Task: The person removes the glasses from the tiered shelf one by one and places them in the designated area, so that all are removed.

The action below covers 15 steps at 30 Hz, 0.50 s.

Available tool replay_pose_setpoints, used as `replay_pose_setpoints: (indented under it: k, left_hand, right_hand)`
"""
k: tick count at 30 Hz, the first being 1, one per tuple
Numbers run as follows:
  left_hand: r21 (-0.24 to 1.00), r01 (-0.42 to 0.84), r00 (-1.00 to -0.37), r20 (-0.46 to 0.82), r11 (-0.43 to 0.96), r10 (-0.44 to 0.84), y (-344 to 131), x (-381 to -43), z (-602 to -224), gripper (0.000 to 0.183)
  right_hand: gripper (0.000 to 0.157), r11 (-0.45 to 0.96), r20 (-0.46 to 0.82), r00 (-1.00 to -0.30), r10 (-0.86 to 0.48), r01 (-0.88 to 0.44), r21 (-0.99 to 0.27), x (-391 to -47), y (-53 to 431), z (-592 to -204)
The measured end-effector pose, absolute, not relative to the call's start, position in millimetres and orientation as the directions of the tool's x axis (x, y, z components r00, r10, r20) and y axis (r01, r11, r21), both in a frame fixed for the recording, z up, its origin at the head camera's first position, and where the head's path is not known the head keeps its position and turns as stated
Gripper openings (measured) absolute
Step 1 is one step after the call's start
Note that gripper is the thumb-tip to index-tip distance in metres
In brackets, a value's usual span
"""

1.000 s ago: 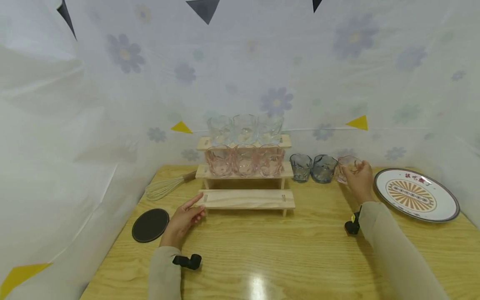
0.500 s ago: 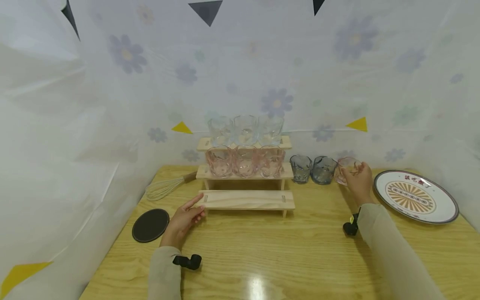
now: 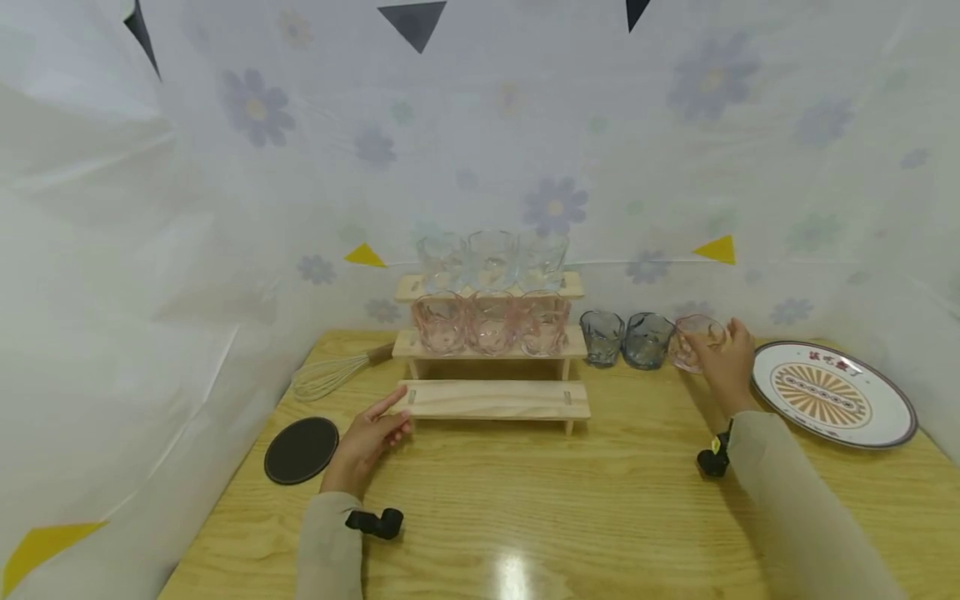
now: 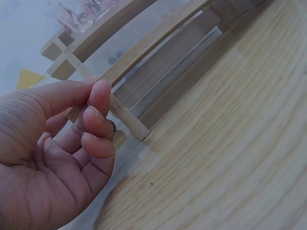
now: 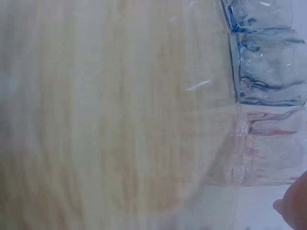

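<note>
My left hand [image 3: 369, 443] pinches the left end of the low front step of a tiered wooden rack [image 3: 491, 398]; the left wrist view shows the thumb and fingers [image 4: 100, 98] at that end. At the back right, a pink-tinted glass [image 3: 684, 354] stands upright on the table. My right hand [image 3: 723, 367] is spread around its right side, thumb in front of it, fingers beyond. In the right wrist view a single fingertip [image 5: 293, 203] shows a gap from the pink glass [image 5: 264, 148]. Two blue-grey glasses [image 3: 602, 337] stand left of it.
Three pink glasses [image 3: 491, 325] fill the rack's middle step, and three clear glasses [image 3: 491, 260] its top step. A patterned plate [image 3: 772, 354] lies at the right. Left of the rack are a whisk [image 3: 330, 377] and a dark round coaster [image 3: 302, 451]. A curtain [image 3: 480, 125] hangs behind.
My right hand has loosened from the pink glass and shifted slightly right, its fingers farther apart. The glass has stayed in place. My left hand keeps its hold on the rack.
</note>
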<state>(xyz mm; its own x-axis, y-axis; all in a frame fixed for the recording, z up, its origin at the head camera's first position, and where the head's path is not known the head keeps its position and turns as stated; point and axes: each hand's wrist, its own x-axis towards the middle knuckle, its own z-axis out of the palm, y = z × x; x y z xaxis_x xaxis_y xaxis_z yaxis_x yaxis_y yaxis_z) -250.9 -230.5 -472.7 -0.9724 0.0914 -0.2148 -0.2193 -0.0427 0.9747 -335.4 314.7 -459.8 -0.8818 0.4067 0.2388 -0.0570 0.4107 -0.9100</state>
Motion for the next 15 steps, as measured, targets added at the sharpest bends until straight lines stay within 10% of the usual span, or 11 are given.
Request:
replay_pose_setpoints:
  k: [15]
  left_hand:
    - [0.973, -0.223, -0.971, -0.216, -0.053, 0.106, -232, -251, -473, 0.056]
  right_hand:
    - [0.088, 0.475, 0.340, -0.908, 0.245, -0.193, -0.858, -314, 286, -428]
